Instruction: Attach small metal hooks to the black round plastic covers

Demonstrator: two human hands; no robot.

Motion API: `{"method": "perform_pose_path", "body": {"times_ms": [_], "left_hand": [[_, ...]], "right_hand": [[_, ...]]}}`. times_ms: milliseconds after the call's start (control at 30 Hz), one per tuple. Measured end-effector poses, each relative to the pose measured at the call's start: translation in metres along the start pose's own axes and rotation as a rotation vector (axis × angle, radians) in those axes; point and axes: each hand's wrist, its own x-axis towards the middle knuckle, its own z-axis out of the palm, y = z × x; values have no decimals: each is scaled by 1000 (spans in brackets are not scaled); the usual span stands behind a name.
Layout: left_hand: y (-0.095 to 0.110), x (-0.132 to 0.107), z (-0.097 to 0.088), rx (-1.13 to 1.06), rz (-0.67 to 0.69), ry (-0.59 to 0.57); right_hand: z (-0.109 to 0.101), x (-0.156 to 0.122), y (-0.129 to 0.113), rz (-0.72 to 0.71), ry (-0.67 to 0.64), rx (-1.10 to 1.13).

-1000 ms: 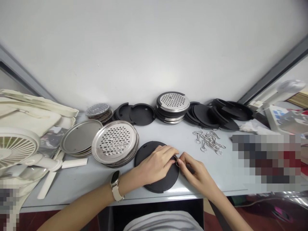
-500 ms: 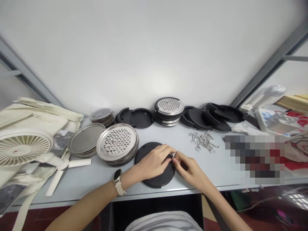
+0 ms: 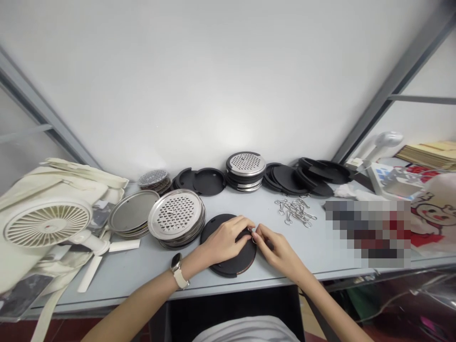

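Observation:
A black round disc (image 3: 237,268), with a raised rim at its lower right, lies flat near the table's front edge. My left hand (image 3: 226,240) is over it, fingers and thumb curled at its right edge. Opposite, my right hand (image 3: 272,244) pinches a small metal ring clip (image 3: 253,239) against that same edge; fingers hide most of the clip. Whether the clip passes through the disc I cannot tell. Beyond my right hand is a loose pile of metal ring clips (image 3: 295,211). Left of the disc stands a stack of perforated metal grater plates (image 3: 175,214).
Plain metal discs (image 3: 133,211) and a white fan (image 3: 50,225) sit left. Along the wall are black round holders (image 3: 210,181), a stack topped by a grater plate (image 3: 246,164), and more black holders (image 3: 290,178). A white lamp (image 3: 388,139) stands far right.
The view has shifted slightly. My hands stay at the disc's right edge, with small finger movements around the clip; the left fingertips have drawn back a little.

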Motion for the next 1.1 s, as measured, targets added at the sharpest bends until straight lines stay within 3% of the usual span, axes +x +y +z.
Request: {"method": "perform_pose_path", "body": {"times_ms": [933, 1033, 1100], "left_hand": [[-1, 0, 2, 52, -14, 4], [14, 1, -2, 104, -2, 52], [38, -4, -14, 80, 33, 92]], "right_hand": [[0, 1, 1, 19, -11, 2], [0, 0, 2, 16, 13, -2], [-1, 0, 1, 17, 21, -3]]}}
